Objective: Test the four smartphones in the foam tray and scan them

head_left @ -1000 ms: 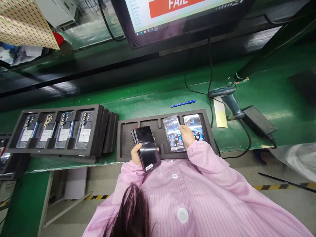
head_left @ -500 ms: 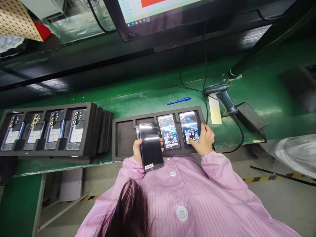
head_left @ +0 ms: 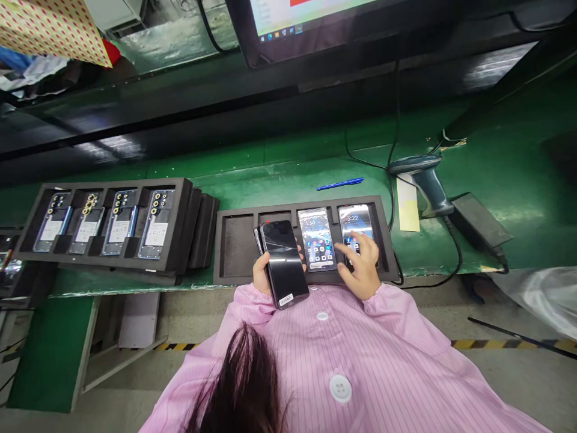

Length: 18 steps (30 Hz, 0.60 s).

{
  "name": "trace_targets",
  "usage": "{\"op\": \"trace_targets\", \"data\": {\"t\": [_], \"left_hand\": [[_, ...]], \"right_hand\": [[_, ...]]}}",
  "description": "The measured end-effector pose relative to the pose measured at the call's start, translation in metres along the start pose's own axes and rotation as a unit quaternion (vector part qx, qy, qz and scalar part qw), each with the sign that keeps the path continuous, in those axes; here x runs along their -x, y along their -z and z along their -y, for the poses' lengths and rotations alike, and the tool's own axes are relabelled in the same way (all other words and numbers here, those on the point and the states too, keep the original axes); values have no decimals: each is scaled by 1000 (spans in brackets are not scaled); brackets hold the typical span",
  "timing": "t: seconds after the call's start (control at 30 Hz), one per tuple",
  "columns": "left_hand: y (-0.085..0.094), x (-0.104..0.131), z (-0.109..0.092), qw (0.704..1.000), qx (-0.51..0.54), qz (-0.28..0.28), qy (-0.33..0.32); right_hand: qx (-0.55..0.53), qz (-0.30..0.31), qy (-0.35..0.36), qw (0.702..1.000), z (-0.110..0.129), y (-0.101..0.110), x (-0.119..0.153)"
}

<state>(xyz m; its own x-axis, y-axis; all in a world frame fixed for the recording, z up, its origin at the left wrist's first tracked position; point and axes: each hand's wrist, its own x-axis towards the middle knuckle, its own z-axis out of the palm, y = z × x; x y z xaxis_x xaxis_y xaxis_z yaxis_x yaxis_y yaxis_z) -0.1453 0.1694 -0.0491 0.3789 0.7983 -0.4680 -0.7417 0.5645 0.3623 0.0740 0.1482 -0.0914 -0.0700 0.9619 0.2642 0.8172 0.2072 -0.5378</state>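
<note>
Clock centred on the foam tray, 12 being straight ahead of the worker. The left hand is wrapped round a stack of phones out at 7 to 8 o'clock, thumb on one side, fingers round the other. The top one has a dark screen with a white label at its near end. How many are in there? Can't tell.

The right hand isn't gripping anything. Its fingers are loosely spread over the near part of the phone showing 3:22, at 3 o'clock. One fingertip reaches close to the phone showing 1:34, one slot inward, but touching or just above? Can't say from here.

For doing this bit nicely, tbh: light fingertips, since both lit screens are face up and a heavy palm could smudge or wake something. Lifting from the side edges seems kinder than pressing the glass. The left grip matters too: the stack's slightly fanned and tilted, and slick glass could slide, so squaring the edges and keeping it over the tray would be smart. The blue pen at 1 and the scanner at 2 sit well out of the way.
</note>
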Motion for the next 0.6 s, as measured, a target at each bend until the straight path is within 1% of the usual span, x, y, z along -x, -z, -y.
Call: {"op": "trace_targets", "data": {"t": [0.07, 0.13, 0.23, 0.4, 0.47, 0.5, 0.53, 0.6], "left_hand": [[3, 1, 0, 1000, 3, -5, -2], [6, 2, 0, 1000, 7, -8, -4], [9, 4, 0, 1000, 19, -12, -11], [10, 5, 1, 999, 22, -28, -20], [10, 5, 1, 999, 21, -22, -17], [10, 4, 1, 999, 21, -18, -15], [10, 4, 2, 1000, 22, -14, -13], [9, 3, 2, 1000, 27, -5, -12]], "right_hand": [[-6, 55, 66, 996, 10, -2, 4], [4, 100, 93, 991, 16, -6, 8], [25, 139, 104, 984, 19, -12, 8], [67, 170, 105, 978, 21, -17, 3], [71, 172, 97, 978, 23, -17, 2], [64, 163, 91, 980, 23, -16, 2], [49, 145, 87, 984, 23, -15, 2], [5, 87, 80, 993, 23, -12, 1]]}}
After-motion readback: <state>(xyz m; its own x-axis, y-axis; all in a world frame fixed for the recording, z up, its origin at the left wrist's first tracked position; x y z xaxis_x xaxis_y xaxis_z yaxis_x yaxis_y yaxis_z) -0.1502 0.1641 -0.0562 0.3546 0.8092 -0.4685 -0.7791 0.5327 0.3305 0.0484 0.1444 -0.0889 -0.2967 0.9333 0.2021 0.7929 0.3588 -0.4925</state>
